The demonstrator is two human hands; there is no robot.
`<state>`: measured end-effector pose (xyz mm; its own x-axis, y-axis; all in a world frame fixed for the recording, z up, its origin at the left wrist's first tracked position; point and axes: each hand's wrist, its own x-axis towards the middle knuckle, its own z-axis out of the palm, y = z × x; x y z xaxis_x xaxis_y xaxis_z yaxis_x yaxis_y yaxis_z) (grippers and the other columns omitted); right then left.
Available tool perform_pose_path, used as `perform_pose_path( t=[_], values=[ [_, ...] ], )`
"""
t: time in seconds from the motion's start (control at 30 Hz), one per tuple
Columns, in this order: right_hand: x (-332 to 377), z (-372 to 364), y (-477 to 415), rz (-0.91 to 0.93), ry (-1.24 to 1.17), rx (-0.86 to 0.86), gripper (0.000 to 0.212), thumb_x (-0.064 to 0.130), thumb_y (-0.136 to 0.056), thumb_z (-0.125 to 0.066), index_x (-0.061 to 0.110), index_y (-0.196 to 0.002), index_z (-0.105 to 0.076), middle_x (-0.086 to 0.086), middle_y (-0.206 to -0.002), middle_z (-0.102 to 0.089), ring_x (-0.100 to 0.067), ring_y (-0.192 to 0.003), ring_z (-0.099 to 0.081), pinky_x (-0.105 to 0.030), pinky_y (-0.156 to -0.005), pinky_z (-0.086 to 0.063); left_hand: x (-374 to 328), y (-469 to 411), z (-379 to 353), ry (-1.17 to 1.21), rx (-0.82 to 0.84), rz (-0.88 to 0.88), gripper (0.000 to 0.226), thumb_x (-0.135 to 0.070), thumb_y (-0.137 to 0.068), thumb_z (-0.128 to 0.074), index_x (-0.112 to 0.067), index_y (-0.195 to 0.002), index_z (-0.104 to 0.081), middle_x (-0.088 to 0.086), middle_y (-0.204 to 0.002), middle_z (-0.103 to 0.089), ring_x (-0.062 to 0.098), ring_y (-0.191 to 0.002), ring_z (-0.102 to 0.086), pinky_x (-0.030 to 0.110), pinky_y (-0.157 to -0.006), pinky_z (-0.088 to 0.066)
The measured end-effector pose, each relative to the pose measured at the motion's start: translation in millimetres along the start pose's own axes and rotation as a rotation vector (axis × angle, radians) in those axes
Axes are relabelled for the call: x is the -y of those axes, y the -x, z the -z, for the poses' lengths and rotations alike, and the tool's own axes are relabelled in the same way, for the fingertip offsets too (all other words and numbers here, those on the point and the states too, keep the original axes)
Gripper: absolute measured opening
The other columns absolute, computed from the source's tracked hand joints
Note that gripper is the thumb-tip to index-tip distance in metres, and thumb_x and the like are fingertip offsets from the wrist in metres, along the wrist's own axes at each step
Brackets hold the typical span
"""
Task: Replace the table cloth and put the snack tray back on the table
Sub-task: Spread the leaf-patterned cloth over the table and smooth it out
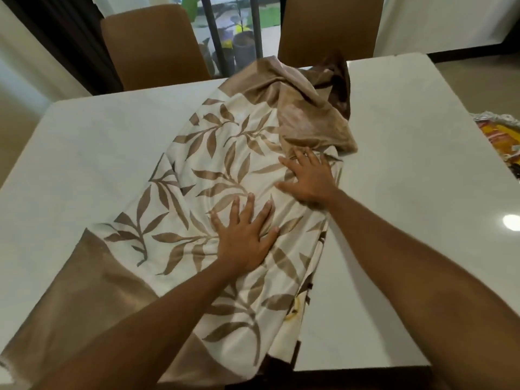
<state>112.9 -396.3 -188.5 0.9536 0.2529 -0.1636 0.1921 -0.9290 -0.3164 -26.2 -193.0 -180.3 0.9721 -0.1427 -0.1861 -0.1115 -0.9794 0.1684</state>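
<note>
I see the left hand [244,237] and right hand [309,178] pressing flat, fingers spread and released, on the leaf-patterned table cloth [197,170] over the white worktop [98,142].

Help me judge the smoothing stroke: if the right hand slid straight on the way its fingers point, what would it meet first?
The right hand, flat on the cloth, would likely meet the bunched brown fold just beyond its fingertips.

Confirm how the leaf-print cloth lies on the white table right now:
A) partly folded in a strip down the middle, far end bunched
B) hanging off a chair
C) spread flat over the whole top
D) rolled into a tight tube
A: the leaf-print cloth runs down the middle under both hands, its far end bunched, with bare white table on either side.
</note>
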Motion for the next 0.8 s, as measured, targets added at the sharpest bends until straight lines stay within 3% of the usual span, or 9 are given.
perform_pose_path(
  t=[0.1, 0.17, 0.27, 0.33, 0.4, 0.5, 0.67, 0.8],
  values=[
    [-15.2, 19.4, -39.8, 0.015, 0.001, 0.111, 0.075, 0.064, -0.092, -0.05, 0.042, -0.158, -0.022, -0.001, -0.17, -0.001, -0.027, -0.156, 0.005, -0.058, -0.122, 0.001, -40.6, -32.4, -8.5, 0.041, -0.072, 0.159, 0.068, -0.076, -0.09, -0.009, -0.051, -0.152, -0.002, -0.005, -0.166, -0.001, 0.03, -0.151, 0.009, 0.075, -0.104, 0.015],
    [-14.3, 24.1, -50.0, -0.002, -0.055, 0.107, 0.07, 0.054, -0.092, -0.055, 0.038, -0.156, -0.031, -0.002, -0.169, -0.012, -0.03, -0.155, -0.004, -0.061, -0.121, -0.01, -62.7, -50.0, -8.9, 0.063, -0.093, 0.274, 0.071, -0.075, -0.088, -0.008, -0.048, -0.153, -0.003, -0.003, -0.166, 0.002, 0.031, -0.151, 0.013, 0.077, -0.101, 0.014],
    [-11.9, 20.4, -16.0, -0.019, -0.21, -0.233, 0.052, 0.042, -0.089, -0.056, 0.028, -0.138, -0.055, -0.002, -0.151, -0.047, -0.029, -0.144, -0.036, -0.06, -0.112, -0.031, -79.4, -69.6, -8.7, 0.092, -0.091, 0.388, 0.073, -0.075, -0.086, -0.007, -0.047, -0.154, -0.005, -0.002, -0.166, 0.003, 0.034, -0.15, 0.013, 0.078, -0.1, 0.013],
    [-9.0, 14.1, 26.4, -0.096, -0.321, -0.445, 0.051, 0.043, -0.088, -0.054, 0.024, -0.135, -0.06, -0.002, -0.146, -0.055, -0.026, -0.135, -0.049, -0.056, -0.112, -0.035, -79.5, -76.8, -8.9, 0.083, -0.078, 0.425, 0.074, -0.076, -0.086, -0.007, -0.047, -0.154, -0.003, -0.001, -0.166, 0.006, 0.035, -0.149, 0.014, 0.079, -0.099, 0.013],
    [0.4, 6.7, 75.2, -0.186, -0.393, -0.457, 0.051, 0.045, -0.091, -0.053, 0.024, -0.137, -0.06, -0.002, -0.146, -0.055, -0.023, -0.135, -0.049, -0.052, -0.117, -0.03, -80.8, -81.6, -9.2, 0.083, -0.047, 0.446, 0.076, -0.078, -0.086, -0.011, -0.047, -0.154, 0.002, -0.002, -0.165, 0.011, 0.037, -0.149, 0.017, 0.08, -0.099, 0.013],
    [17.7, -14.4, 134.2, -0.181, -0.386, -0.42, 0.04, 0.043, -0.098, -0.048, 0.028, -0.133, -0.058, 0.004, -0.14, -0.058, -0.018, -0.132, -0.05, -0.05, -0.12, -0.024, -83.8, -86.4, -8.4, 0.08, -0.016, 0.461, 0.08, -0.079, -0.086, -0.023, -0.046, -0.153, 0.008, -0.001, -0.164, 0.017, 0.038, -0.148, 0.02, 0.081, -0.099, 0.01],
    [7.6, -52.5, 160.3, -0.158, -0.177, -0.379, 0.052, 0.044, -0.106, -0.032, 0.023, -0.153, -0.039, -0.005, -0.157, -0.042, -0.026, -0.146, -0.034, -0.046, -0.124, -0.019, -74.4, -63.0, -4.6, 0.109, -0.006, 0.309, 0.071, -0.072, -0.092, -0.018, -0.043, -0.155, -0.003, -0.001, -0.166, 0.008, 0.031, -0.151, 0.011, 0.076, -0.107, 0.007],
    [-14.4, -31.8, 149.4, -0.079, -0.265, -0.322, 0.056, 0.053, -0.103, -0.034, 0.023, -0.149, -0.046, -0.003, -0.148, -0.052, -0.025, -0.14, -0.042, -0.044, -0.121, -0.025, -57.5, 3.3, -16.0, 0.043, -0.112, 0.102, 0.07, -0.068, -0.094, -0.019, -0.036, -0.156, -0.013, 0.001, -0.166, -0.008, 0.028, -0.152, -0.004, 0.065, -0.116, 0.0]
  ],
)
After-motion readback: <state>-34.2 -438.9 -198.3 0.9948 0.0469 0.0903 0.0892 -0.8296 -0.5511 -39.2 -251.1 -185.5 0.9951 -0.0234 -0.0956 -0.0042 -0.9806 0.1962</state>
